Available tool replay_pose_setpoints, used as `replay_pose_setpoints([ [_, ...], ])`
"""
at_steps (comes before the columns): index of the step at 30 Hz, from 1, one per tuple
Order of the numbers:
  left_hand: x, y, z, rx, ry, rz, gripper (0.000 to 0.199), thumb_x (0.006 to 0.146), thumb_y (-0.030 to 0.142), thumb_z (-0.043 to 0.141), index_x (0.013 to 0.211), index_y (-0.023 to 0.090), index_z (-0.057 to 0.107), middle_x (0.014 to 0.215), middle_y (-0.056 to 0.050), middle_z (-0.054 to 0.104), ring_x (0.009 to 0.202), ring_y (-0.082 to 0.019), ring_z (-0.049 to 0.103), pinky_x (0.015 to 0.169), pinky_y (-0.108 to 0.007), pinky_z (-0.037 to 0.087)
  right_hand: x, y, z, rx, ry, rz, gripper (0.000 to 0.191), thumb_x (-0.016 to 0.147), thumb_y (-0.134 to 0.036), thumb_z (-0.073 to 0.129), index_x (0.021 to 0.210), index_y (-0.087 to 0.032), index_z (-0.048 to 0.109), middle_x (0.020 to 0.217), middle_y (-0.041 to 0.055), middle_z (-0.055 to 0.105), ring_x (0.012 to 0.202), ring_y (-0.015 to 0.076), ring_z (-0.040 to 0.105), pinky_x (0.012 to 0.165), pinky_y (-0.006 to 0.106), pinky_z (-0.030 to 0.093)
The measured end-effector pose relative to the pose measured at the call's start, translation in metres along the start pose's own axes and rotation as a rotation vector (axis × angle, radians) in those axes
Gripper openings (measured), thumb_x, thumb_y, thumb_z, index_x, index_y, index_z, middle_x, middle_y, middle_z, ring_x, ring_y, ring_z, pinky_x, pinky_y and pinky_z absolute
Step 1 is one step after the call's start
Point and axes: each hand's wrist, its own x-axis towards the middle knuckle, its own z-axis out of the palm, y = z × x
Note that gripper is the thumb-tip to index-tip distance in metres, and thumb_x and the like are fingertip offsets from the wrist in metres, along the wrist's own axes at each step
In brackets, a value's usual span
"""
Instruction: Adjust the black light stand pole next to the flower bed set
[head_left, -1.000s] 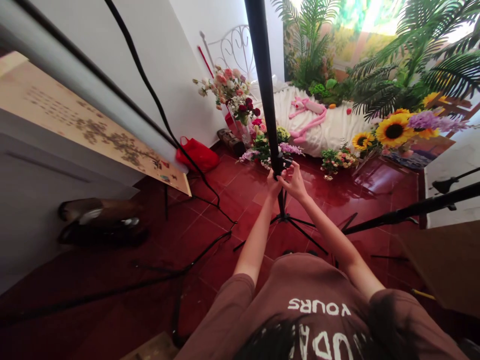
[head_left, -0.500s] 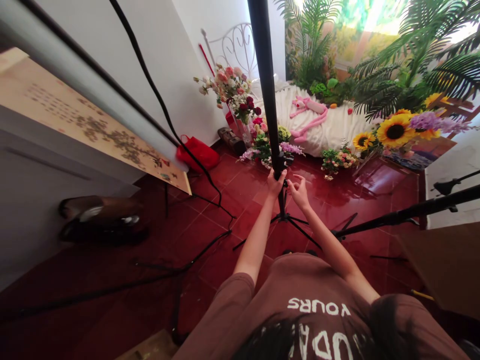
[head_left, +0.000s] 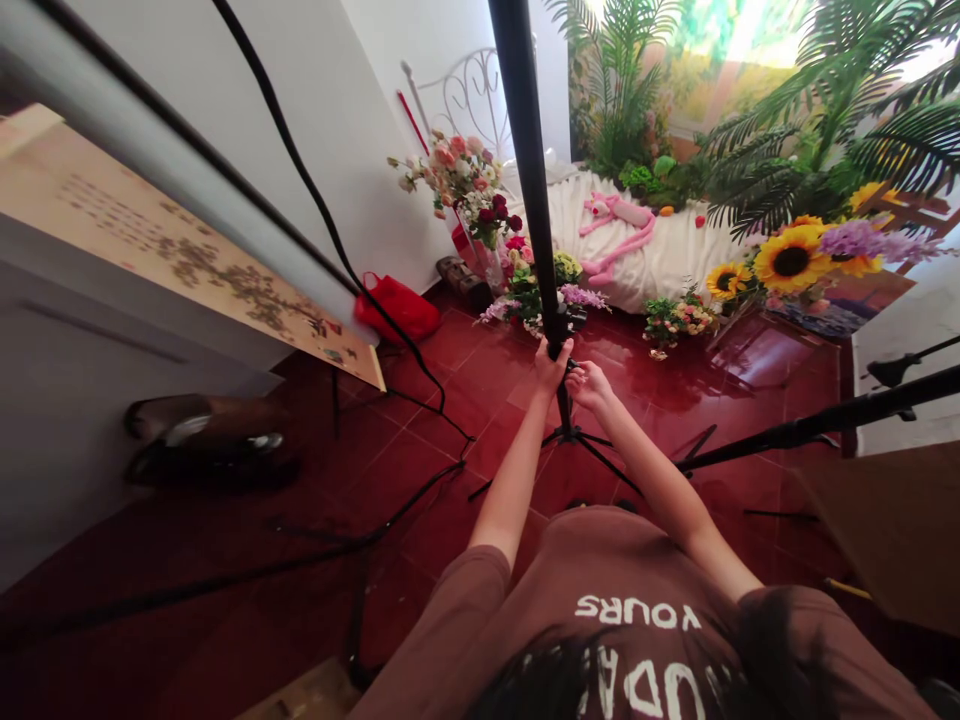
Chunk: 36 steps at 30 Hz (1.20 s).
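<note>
A tall black tripod stand [head_left: 534, 190] rises upright in front of me, its splayed legs resting on the red tiled floor. My left hand [head_left: 551, 368] is wrapped round its pole at a black collar. Just to the right, my right hand [head_left: 589, 385] has its fingers closed on a small black knob [head_left: 572, 366] at the side of the pole. Most of the knob is hidden by the fingertips.
Another black pole [head_left: 825, 428] slants in from the right, near a brown board [head_left: 892, 530]. On the left are a long painted panel [head_left: 195, 250], a black cable [head_left: 300, 200] and a red bag [head_left: 397, 308]. Flowers [head_left: 480, 180] and a white-draped bed [head_left: 675, 255] stand ahead.
My right hand's fingers have gone from spread apart to closed on the knob, and the hand has moved slightly down and left. My left hand stays on the pole.
</note>
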Motion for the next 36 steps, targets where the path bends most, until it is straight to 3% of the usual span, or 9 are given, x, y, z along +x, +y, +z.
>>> replay_pose_setpoints([
  [6,-0.007,0.004,0.004,0.025,0.051,-0.048,0.037,0.079,0.052,0.064,0.093,0.018,0.059,0.092,-0.007,0.067,0.08,-0.016,0.063,0.075,-0.028,0.05,0.001,0.003,0.0,-0.198,-0.02,-0.115,0.037,0.089,-0.018,0.04,0.055,-0.024,0.028,0.04,-0.0073,0.025,0.035,0.0075,0.023,0.039,0.018,0.032],
  [11,-0.018,0.007,0.007,0.06,0.093,-0.076,0.049,0.083,0.06,0.058,0.107,0.018,0.057,0.095,-0.007,0.066,0.082,-0.016,0.062,0.076,-0.027,0.048,-0.023,0.001,-0.012,-0.273,0.006,-0.074,0.02,0.091,-0.022,0.041,0.074,-0.02,0.051,0.06,0.0003,0.059,0.045,0.0095,0.046,0.046,0.02,0.042],
  [15,-0.041,-0.011,0.004,0.129,0.115,-0.024,0.055,0.091,0.06,0.043,0.125,0.018,0.05,0.119,-0.013,0.062,0.11,-0.02,0.059,0.098,-0.033,0.045,-0.057,0.006,-0.047,-0.421,0.045,-0.028,0.018,0.091,-0.028,0.046,0.102,-0.023,0.059,0.09,0.0027,0.073,0.059,0.0109,0.062,0.053,0.021,0.049],
  [19,-0.093,-0.054,0.001,0.274,0.119,-0.035,0.057,0.094,0.055,0.038,0.134,0.015,0.045,0.14,-0.02,0.047,0.137,-0.025,0.041,0.115,-0.042,0.031,-0.089,0.02,-0.102,-0.461,0.124,-0.062,0.02,0.089,-0.027,0.05,0.104,-0.022,0.062,0.086,0.0035,0.075,0.067,0.012,0.068,0.062,0.022,0.053],
  [21,-0.129,-0.077,0.001,0.323,0.049,-0.144,0.053,0.092,0.051,0.045,0.13,0.014,0.049,0.136,-0.022,0.05,0.135,-0.028,0.044,0.114,-0.048,0.032,-0.104,0.028,-0.13,-0.444,0.191,-0.059,0.02,0.089,-0.029,0.051,0.104,-0.022,0.062,0.087,0.0038,0.075,0.069,0.0125,0.07,0.063,0.022,0.054],
  [23,-0.165,-0.094,0.005,0.345,-0.096,-0.219,0.046,0.089,0.044,0.051,0.125,0.015,0.053,0.131,-0.021,0.053,0.13,-0.031,0.049,0.112,-0.051,0.036,-0.119,0.035,-0.156,-0.439,0.242,-0.09,0.019,0.089,-0.029,0.052,0.102,-0.022,0.062,0.088,0.0047,0.076,0.07,0.0135,0.071,0.065,0.024,0.055],
  [27,-0.21,-0.102,0.02,0.371,-0.384,-0.284,0.028,0.086,0.03,0.056,0.112,0.022,0.06,0.121,-0.018,0.062,0.119,-0.034,0.057,0.105,-0.053,0.041,-0.154,0.041,-0.2,-0.427,0.383,-0.149,0.016,0.085,-0.028,0.056,0.099,-0.023,0.064,0.089,0.0056,0.076,0.071,0.015,0.072,0.064,0.025,0.056],
  [31,-0.204,-0.086,0.052,0.337,-0.555,-0.199,0.021,0.088,0.029,0.053,0.106,0.023,0.061,0.115,-0.015,0.065,0.113,-0.03,0.06,0.103,-0.051,0.043,-0.189,0.037,-0.235,-0.375,0.515,-0.273,0.015,0.082,-0.03,0.061,0.095,-0.024,0.065,0.087,0.0052,0.076,0.074,0.0166,0.073,0.066,0.027,0.057],
  [36,-0.179,-0.047,0.121,0.244,-0.715,-0.078,0.025,0.092,0.031,0.048,0.108,0.016,0.059,0.113,-0.014,0.065,0.111,-0.023,0.061,0.102,-0.044,0.045,-0.225,0.023,-0.255,-0.239,0.667,-0.439,0.015,0.08,-0.029,0.06,0.093,-0.023,0.065,0.084,0.0046,0.076,0.071,0.0167,0.072,0.063,0.027,0.057],
])
